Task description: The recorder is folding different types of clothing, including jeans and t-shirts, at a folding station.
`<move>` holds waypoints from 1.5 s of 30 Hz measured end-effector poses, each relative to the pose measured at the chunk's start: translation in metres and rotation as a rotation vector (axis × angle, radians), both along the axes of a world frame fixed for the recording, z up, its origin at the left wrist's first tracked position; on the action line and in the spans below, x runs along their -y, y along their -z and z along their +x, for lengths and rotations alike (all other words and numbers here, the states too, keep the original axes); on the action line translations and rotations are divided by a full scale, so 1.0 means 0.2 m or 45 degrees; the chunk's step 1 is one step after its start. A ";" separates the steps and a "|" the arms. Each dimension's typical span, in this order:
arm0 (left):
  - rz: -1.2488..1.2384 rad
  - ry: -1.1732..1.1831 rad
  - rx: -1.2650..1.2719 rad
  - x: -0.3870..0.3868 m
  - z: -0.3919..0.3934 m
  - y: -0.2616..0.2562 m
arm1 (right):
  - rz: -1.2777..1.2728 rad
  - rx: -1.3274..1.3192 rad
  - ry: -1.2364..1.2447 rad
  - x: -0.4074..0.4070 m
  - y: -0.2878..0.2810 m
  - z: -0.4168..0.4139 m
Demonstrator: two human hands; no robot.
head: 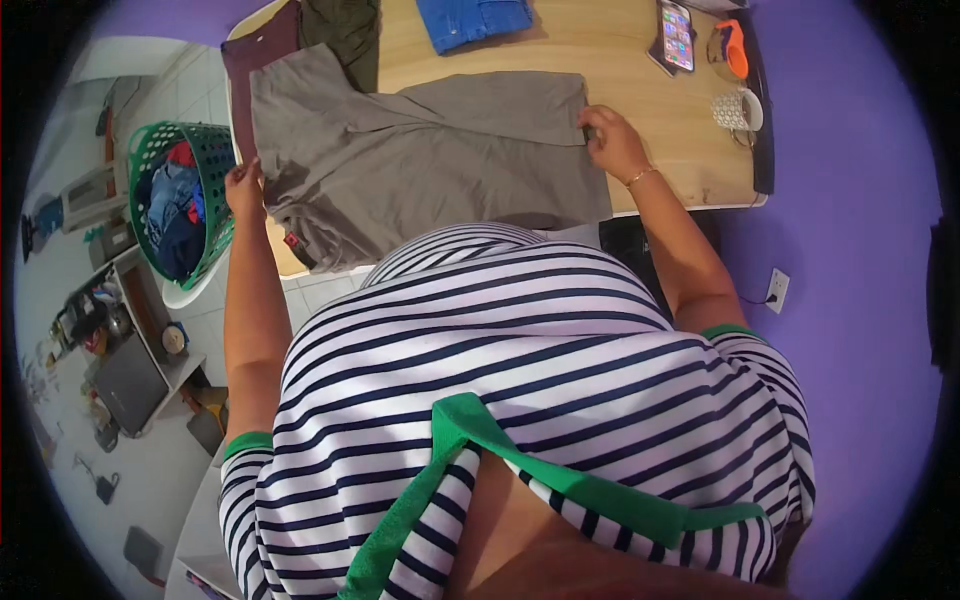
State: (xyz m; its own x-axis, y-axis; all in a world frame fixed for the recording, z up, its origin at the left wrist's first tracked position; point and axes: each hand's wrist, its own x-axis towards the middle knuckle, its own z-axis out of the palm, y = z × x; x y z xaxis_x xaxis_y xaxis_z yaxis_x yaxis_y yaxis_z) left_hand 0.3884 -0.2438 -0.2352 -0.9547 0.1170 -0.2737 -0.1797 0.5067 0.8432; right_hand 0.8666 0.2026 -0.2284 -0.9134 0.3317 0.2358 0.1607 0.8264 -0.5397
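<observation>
A grey-brown garment (450, 157) lies spread and creased across the wooden table (615, 90), its near edge reaching my body. My right hand (615, 142) pinches its right-hand hem between thumb and fingers. At the opposite end, my left hand (245, 189) has its fingers closed at the garment's left edge; the exact grip is partly hidden. A small red tag (291, 239) shows on a bunched part at the lower left. Under the garment's far left side lie a maroon garment (259, 49) and an olive-green garment (341, 34).
Folded blue denim (474, 22) lies at the far edge. On the right are a phone (676, 36), an orange-and-clear object (729, 49) and a patterned cup (736, 109). A green perforated laundry basket (217, 176) full of clothes stands left of the table. A purple wall (847, 225) bounds the right.
</observation>
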 end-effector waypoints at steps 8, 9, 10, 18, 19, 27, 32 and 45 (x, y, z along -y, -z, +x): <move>-0.666 0.296 -0.241 -0.42 -0.41 0.08 | -0.470 0.613 0.690 -0.01 0.02 -0.17; -0.670 0.299 -0.243 -0.44 -0.44 0.09 | -0.496 0.648 0.694 0.01 0.03 -0.18; -0.715 0.280 -0.209 -0.45 -0.46 0.11 | -0.530 0.497 0.760 0.02 0.05 -0.19; -0.905 0.141 -0.199 -0.45 -0.47 0.14 | -0.579 0.389 0.886 0.01 0.16 -0.25; -0.834 0.190 -0.243 -0.46 -0.46 0.13 | -0.593 0.243 0.922 0.00 0.17 -0.26; 0.191 -0.113 -0.572 -0.48 -0.11 -0.26 | -1.703 -0.481 0.714 -0.06 -0.09 -0.12; 0.727 -0.369 -0.911 -0.52 0.06 -0.65 | -1.892 -0.333 0.678 -0.39 -0.35 -0.04; -0.575 0.268 -0.736 -0.33 -0.33 -0.17 | -0.491 -0.036 0.908 -0.39 0.14 -0.46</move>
